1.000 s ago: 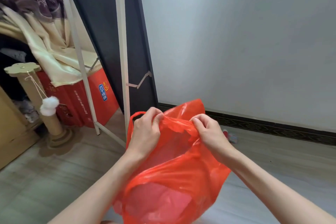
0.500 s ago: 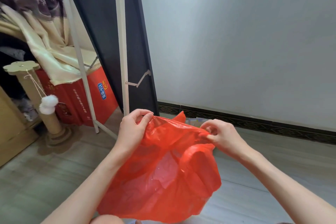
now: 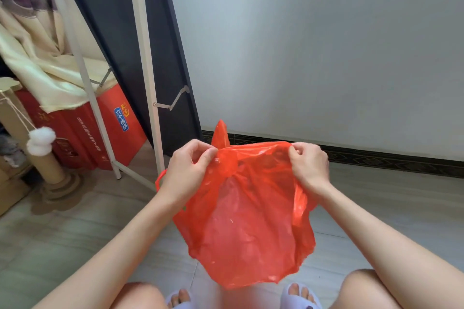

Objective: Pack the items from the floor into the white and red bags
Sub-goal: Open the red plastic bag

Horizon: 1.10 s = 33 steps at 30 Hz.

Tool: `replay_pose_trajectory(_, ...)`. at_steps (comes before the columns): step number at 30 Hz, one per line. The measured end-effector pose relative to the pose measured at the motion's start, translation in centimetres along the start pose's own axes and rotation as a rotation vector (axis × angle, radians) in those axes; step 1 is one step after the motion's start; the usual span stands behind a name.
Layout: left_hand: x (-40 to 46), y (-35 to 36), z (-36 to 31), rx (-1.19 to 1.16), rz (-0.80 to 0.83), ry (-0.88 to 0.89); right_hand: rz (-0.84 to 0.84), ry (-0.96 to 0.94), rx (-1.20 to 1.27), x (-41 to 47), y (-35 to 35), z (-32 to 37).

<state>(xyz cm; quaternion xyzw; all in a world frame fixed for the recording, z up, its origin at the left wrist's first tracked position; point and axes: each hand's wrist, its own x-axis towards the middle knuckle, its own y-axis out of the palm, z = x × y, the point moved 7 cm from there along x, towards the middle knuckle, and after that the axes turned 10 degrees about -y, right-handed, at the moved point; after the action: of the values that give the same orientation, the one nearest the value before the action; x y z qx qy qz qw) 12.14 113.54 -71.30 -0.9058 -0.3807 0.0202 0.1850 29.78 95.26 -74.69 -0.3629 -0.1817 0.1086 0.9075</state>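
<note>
The floor of grey planks ran beneath both hands, and no loose items or white bag showed anywhere on it in this view. Well off to the left of the left hand stood a metal rack with a red box behind its legs.

The red bag hung in the air between the two hands, its body sagging down toward the person's knees and slippered feet. The left hand pinched the bag's rim with thumb and curled fingers; the right hand pinched the opposite side of the rim the same way, with the rim stretched taut between them.

The step in hand looked like opening the bag's mouth. Next, the two layers would need parting, then one hand freed to fetch an item.
</note>
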Motion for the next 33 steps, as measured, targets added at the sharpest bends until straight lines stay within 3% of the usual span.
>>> replay_pose_trajectory(2, 0.0, 0.0, 0.2, -0.113, 0.000, -0.076, -0.067, -0.151, 0.043, 0.3, -1.3, 0.9)
replay_pose_trajectory(6, 0.4, -0.6, 0.6, -0.140, -0.076, -0.119, 0.090, -0.243, 0.190, 0.4, -0.8, 1.9)
replay_pose_trajectory(12, 1.3, -2.5, 2.7, 0.023, -0.184, -0.119, 0.082, -0.354, 0.109, -0.2, -1.4, 2.4)
replay_pose_trajectory(16, 1.6, -2.7, 2.6, 0.200, -0.192, -0.035, 0.235, -0.340, 0.273, -0.4, -0.7, 2.3)
replay_pose_trajectory(19, 2.0, -3.4, 2.4, 0.379, -0.307, 0.039, 0.351, -0.408, 0.338, -1.0, -0.5, 2.9)
replay_pose_trajectory(21, 1.8, -3.1, 1.6, 0.467, -0.378, 0.182, 0.373, -0.450, 0.355, -1.3, -0.4, 3.8)
replay_pose_trajectory(23, 1.0, -0.6, -0.4, 0.495, -0.234, 0.419, 0.388, -0.479, 0.362, -1.5, -0.1, 4.6)
replay_pose_trajectory(25, 0.3, 2.7, -1.2, 0.524, 0.031, 0.539, 0.427, -0.500, 0.367, -1.8, 0.4, 5.4)
replay_pose_trajectory(28, 0.1, 5.1, -0.8, 0.386, 0.256, 0.426, 0.440, -0.534, 0.365, -2.2, 0.6, 6.1)
replay_pose_trajectory(33, 1.3, 5.0, 0.2, 0.185, 0.192, 0.150, 0.419, -0.520, 0.296, -1.9, 0.7, 5.7)
